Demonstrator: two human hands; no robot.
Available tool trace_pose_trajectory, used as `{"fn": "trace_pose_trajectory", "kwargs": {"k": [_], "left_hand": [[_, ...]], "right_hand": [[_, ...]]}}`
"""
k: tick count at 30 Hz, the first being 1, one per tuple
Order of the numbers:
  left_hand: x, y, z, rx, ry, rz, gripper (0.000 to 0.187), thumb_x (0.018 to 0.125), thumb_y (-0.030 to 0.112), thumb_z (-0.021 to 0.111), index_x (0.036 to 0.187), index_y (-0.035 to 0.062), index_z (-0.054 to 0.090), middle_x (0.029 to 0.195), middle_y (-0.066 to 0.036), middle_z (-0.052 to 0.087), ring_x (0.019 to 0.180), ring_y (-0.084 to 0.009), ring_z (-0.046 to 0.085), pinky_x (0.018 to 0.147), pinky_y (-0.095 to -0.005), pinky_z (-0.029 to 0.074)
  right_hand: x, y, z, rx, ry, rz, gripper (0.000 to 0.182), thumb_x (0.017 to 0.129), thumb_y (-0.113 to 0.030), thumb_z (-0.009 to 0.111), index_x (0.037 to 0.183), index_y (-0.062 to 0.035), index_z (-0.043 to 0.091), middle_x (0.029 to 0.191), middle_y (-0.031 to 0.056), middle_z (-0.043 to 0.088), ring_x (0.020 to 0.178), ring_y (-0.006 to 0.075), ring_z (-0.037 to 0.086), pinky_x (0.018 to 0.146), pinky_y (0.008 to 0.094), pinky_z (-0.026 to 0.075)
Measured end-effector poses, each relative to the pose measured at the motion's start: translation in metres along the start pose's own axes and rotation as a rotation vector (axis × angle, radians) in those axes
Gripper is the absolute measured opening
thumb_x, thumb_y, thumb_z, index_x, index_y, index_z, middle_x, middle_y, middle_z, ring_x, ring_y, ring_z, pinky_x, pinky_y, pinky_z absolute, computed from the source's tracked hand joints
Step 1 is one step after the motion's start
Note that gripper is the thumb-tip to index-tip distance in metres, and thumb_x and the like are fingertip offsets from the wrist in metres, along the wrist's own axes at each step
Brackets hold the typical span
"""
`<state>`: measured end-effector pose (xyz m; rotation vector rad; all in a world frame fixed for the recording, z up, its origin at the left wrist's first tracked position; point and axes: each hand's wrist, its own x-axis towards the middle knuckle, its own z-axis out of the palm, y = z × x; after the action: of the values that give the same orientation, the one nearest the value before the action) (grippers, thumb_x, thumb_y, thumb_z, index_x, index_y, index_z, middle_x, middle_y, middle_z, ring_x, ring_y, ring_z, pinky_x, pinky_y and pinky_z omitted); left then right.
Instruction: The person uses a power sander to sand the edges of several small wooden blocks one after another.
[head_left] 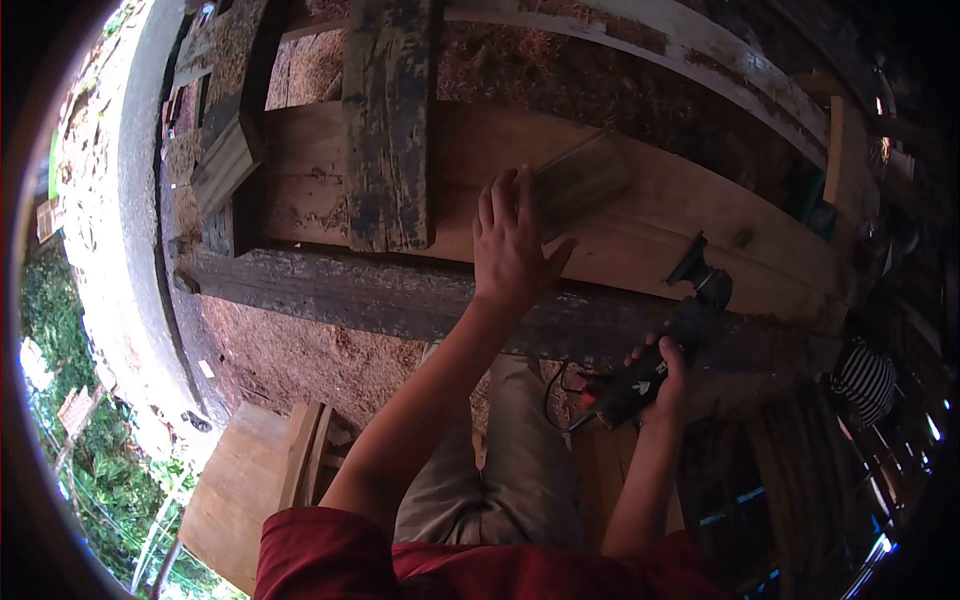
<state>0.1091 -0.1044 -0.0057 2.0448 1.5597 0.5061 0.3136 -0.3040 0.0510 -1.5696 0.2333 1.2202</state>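
Note:
My right hand [662,372] is wrapped round the body of a dark power tool [640,385], whose head and guard point up and away over the edge of the bench. My left hand [512,240] is over a long, light wooden plank [690,215], its fingers apart and pointing away from me. Right beside its fingertips is a blurred, flat wooden piece [583,185]; whether the fingers touch it cannot be made out. A dark, weathered board [388,130] lies across the plank to the left.
A dark beam [330,290] runs along the near side of the plank. A small wood block [227,165] sits at the left. Wood shavings [310,360] cover the ground. Pale boards [245,480] stand at lower left. Striped cloth [865,385] shows at right.

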Motion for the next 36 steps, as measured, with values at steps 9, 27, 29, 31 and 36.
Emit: {"fn": "trace_pose_trajectory", "kwargs": {"k": [9,27,29,31,36], "left_hand": [[0.035,0.013,0.021,0.217,-0.103,0.089,0.110,0.075,0.030,0.095,0.165,0.0048,0.038,0.146,-0.022,0.051,0.133,-0.0433,0.053,0.110,-0.0557,0.048],[0.010,-0.005,0.033,0.195,0.086,0.053,0.102,0.067,0.030,0.099,0.152,-0.0014,0.051,0.135,-0.023,0.055,0.122,-0.0451,0.056,0.106,-0.0574,0.050],[0.010,-0.005,0.033,0.196,0.079,0.033,0.103,0.067,0.031,0.099,0.152,-0.0004,0.051,0.134,-0.023,0.055,0.122,-0.0452,0.056,0.106,-0.0575,0.051],[0.009,-0.004,0.033,0.204,0.069,0.009,0.104,0.066,0.033,0.100,0.153,0.0007,0.051,0.135,-0.023,0.055,0.123,-0.0455,0.056,0.106,-0.0578,0.051],[0.012,0.005,0.030,0.314,0.048,-0.003,0.107,0.068,0.037,0.098,0.157,0.0038,0.049,0.142,-0.022,0.055,0.130,-0.0468,0.056,0.111,-0.0590,0.049]], "right_hand": [[0.002,-0.001,-0.016,0.100,0.058,0.041,0.051,0.097,-0.014,0.081,0.141,-0.0103,0.056,0.101,0.0055,0.070,0.083,0.0236,0.073,0.069,0.0432,0.063],[0.012,0.003,-0.033,0.071,0.072,0.033,0.045,0.098,-0.016,0.079,0.137,-0.0109,0.059,0.102,0.0066,0.070,0.083,0.0248,0.072,0.068,0.0450,0.064],[0.012,0.000,-0.031,0.061,0.065,0.030,0.045,0.098,-0.015,0.079,0.137,-0.0105,0.059,0.101,0.0068,0.070,0.082,0.0249,0.072,0.068,0.0445,0.064],[0.012,-0.002,-0.029,0.066,0.061,0.033,0.045,0.097,-0.014,0.079,0.137,-0.0101,0.059,0.101,0.0068,0.070,0.082,0.0251,0.072,0.068,0.0441,0.064],[0.015,0.005,-0.033,0.094,0.047,0.060,0.044,0.096,-0.012,0.079,0.134,-0.0090,0.059,0.100,0.0074,0.069,0.080,0.0245,0.072,0.068,0.0432,0.063]]}}
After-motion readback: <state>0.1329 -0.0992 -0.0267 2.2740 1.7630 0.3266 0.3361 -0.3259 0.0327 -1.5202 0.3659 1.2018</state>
